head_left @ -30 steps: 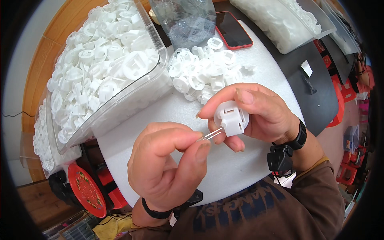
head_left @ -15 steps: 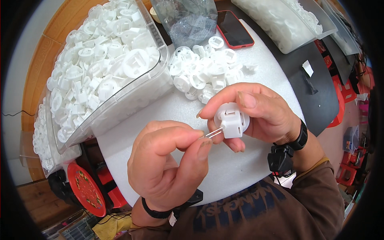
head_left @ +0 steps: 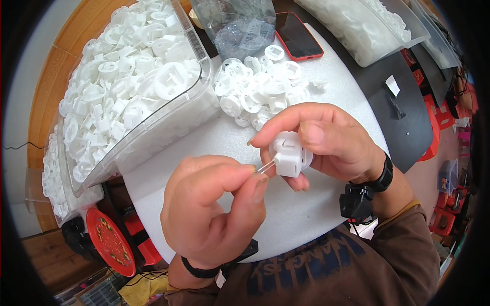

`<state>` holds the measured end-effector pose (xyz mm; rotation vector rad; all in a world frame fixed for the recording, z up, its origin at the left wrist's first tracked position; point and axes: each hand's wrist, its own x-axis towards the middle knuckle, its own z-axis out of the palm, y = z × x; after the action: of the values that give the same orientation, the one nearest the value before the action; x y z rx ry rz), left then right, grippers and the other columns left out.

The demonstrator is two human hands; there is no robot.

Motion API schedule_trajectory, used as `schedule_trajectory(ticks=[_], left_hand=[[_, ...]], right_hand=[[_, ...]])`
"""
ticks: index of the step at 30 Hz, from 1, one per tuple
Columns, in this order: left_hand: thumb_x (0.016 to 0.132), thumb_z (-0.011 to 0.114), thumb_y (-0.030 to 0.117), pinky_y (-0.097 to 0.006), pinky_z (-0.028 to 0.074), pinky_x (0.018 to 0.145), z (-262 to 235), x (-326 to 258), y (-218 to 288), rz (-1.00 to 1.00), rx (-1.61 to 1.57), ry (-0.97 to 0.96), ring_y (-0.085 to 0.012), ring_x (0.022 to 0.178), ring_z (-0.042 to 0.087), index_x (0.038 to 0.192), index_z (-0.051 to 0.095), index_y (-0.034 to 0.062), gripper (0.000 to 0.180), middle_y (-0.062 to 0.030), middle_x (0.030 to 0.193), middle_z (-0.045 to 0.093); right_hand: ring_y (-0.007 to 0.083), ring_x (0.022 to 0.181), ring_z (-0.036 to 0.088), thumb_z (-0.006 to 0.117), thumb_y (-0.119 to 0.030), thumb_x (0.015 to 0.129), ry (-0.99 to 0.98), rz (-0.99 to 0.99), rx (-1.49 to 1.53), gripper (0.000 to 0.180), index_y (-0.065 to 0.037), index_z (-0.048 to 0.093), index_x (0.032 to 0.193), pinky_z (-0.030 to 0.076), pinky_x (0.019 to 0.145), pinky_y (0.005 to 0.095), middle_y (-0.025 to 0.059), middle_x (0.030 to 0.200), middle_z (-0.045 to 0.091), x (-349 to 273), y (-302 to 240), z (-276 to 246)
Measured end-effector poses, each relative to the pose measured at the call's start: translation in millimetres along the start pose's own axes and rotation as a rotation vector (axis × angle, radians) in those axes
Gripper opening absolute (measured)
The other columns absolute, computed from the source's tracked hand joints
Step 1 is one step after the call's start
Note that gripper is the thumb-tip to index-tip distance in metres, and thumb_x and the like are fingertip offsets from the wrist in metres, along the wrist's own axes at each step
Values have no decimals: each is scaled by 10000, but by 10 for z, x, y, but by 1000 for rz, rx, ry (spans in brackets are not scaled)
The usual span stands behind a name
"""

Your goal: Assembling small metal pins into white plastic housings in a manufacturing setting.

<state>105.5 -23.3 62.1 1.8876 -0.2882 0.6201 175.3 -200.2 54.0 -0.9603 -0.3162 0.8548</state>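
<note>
My left hand is closed, with thumb and forefinger pinching what looks like an LED. Its two thin wire legs point up and right; the fingertips mostly hide its head. The tips of the legs meet the left side of a white plastic housing, a boxy block on a round disc. My right hand curls around this housing, gripping it between thumb and fingers. How far the legs reach into the housing, I cannot tell. Both hands are above the white foam-like table top.
Beyond my hands lies a pile of white plastic housings. A large clear bin full of them stands at left, another bin at far right. A clear bag and a red-edged phone lie at the back.
The housing has turned and shifted slightly left in my right hand, toward the LED. The wire legs now touch its side at a new angle; less of the disc shows.
</note>
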Motion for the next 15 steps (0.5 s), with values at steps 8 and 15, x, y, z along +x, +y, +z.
schedule_trajectory(ticks=[8,15], left_hand=[[693,711,-62,-257,437,529,37,-8,-46,58,84,14,-185,614,578,917,597,27,267,-91,755,622],[708,678,-85,-256,454,553,39,-18,-9,18,23,41,-186,653,593,931,598,15,258,-111,790,636]], right_hand=[[146,754,612,617,-294,856,7,-79,-19,476,47,546,1181,509,580,244,163,1016,629,-9,26,-22],[186,907,629,674,-51,788,23,-260,-60,451,-2,532,1213,543,731,288,192,1150,592,24,50,-47]])
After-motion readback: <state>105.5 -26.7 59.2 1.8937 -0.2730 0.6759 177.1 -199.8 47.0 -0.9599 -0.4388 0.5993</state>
